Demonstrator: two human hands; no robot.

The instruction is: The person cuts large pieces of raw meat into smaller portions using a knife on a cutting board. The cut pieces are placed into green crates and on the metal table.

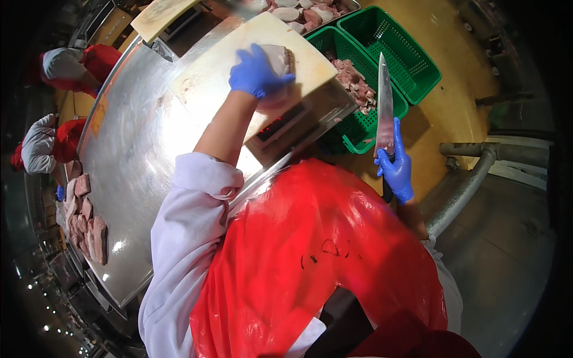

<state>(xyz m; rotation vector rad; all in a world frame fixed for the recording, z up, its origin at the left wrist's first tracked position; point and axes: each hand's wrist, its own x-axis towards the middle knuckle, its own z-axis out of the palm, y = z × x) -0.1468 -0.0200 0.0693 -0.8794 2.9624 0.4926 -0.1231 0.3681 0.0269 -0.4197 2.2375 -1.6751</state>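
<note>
My left hand (256, 73), in a blue glove, lies with spread fingers over a pale slab of meat (278, 57) on the white cutting board (209, 77). The hand covers much of the slab, and its thumb stretches right across it. Off to the right, my right hand (399, 174), gloved in blue too, is closed around the handle of a long knife (385, 107). The forefinger runs straight alongside the blade's base. The blade points away from me, its tip up over the green baskets, apart from the meat.
Meat trimmings (355, 86) fill part of the near green basket (391, 113); another green basket (412, 65) stands beyond. A tray of meat (304, 13) sits at the back. Meat pieces (86, 218) lie on the steel table (131, 149); two co-workers stand along its left. A metal pipe rail (465, 194) runs at right.
</note>
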